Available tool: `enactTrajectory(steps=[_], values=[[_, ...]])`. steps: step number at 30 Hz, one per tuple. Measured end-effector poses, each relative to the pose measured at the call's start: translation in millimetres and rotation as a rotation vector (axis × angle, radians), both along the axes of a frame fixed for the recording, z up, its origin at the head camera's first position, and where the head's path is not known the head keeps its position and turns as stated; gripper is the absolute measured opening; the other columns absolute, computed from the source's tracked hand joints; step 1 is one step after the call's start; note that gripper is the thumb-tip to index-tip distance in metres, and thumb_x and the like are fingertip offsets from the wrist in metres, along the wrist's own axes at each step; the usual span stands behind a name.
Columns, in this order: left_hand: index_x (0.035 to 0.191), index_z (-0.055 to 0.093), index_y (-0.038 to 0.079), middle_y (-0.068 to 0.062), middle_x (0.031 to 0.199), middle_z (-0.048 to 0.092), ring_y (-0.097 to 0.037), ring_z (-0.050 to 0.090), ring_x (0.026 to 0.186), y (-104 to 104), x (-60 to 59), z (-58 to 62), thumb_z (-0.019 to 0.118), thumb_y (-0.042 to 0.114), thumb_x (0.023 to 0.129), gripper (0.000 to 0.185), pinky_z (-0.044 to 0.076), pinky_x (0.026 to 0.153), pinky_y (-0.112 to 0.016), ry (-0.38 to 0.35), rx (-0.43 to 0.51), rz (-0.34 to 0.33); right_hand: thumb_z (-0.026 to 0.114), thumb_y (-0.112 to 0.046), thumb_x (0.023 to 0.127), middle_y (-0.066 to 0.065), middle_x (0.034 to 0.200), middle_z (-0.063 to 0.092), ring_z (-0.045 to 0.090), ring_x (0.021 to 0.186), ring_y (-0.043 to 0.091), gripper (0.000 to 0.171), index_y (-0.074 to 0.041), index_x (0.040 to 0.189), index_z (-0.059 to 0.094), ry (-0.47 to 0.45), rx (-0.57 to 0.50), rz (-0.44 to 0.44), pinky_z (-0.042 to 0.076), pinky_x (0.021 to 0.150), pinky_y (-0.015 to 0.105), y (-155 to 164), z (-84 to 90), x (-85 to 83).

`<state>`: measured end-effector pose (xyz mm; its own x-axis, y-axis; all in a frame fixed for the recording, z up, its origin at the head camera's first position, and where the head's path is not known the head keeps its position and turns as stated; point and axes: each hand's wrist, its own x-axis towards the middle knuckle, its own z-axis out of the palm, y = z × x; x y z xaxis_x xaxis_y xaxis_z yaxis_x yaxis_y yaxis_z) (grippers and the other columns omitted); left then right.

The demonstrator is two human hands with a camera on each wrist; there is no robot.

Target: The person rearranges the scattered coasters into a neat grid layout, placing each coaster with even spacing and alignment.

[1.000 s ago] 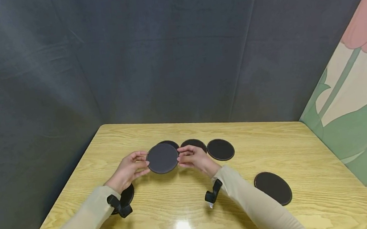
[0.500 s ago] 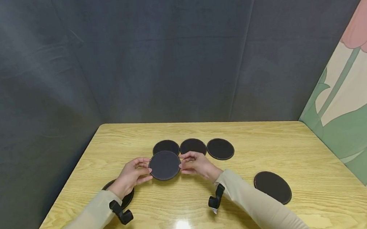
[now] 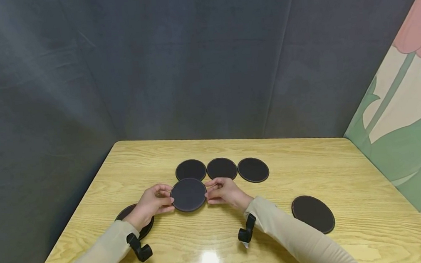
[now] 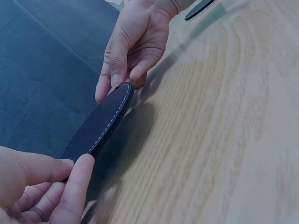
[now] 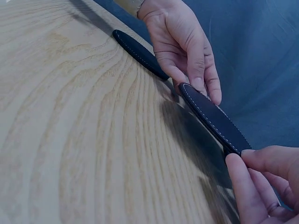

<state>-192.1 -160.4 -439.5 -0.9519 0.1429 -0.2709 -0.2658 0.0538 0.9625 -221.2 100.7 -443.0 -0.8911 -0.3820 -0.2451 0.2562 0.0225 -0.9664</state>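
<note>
A round black coaster (image 3: 188, 195) with pale edge stitching is held between both hands above the table. My left hand (image 3: 150, 204) pinches its left edge between thumb and fingers, and my right hand (image 3: 228, 193) pinches the right edge. In the left wrist view the coaster (image 4: 100, 121) is tilted, its shadow falling on the wood below. The right wrist view shows a gap under the coaster (image 5: 212, 116) too. Just behind it lies a row of three more coasters: a left one (image 3: 190, 170), a middle one (image 3: 221, 168) and a right one (image 3: 253, 170).
Another coaster (image 3: 313, 214) lies at the right of the wooden table (image 3: 251, 253). One more coaster (image 3: 148, 229) is partly hidden under my left wrist. A dark curtain (image 3: 190, 66) hangs behind the table, and a flower-patterned panel (image 3: 413, 130) stands at the right.
Both hands have brought the held coaster toward me and lower, uncovering the row's left coaster behind it. The coasters on the table have stayed in place.
</note>
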Motion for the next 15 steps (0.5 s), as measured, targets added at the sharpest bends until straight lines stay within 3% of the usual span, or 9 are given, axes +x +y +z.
enactTrajectory(steps=[15], values=[[0.117, 0.052, -0.006, -0.005, 0.088, 0.048, -0.015, 0.058, 0.075, 4.0, 3.7, 0.6, 0.063, -0.014, 0.085, 0.035, 0.061, 0.074, -0.036, 0.005, -0.067, -0.006, 0.063, 0.010, 0.086, 0.011, 0.089, 0.067, 0.068, 0.073, 0.014, 0.036, 0.009, 0.121, 0.056, 0.016, 0.077, 0.011, 0.061, 0.070, 0.031, -1.2, -2.3, 1.9]])
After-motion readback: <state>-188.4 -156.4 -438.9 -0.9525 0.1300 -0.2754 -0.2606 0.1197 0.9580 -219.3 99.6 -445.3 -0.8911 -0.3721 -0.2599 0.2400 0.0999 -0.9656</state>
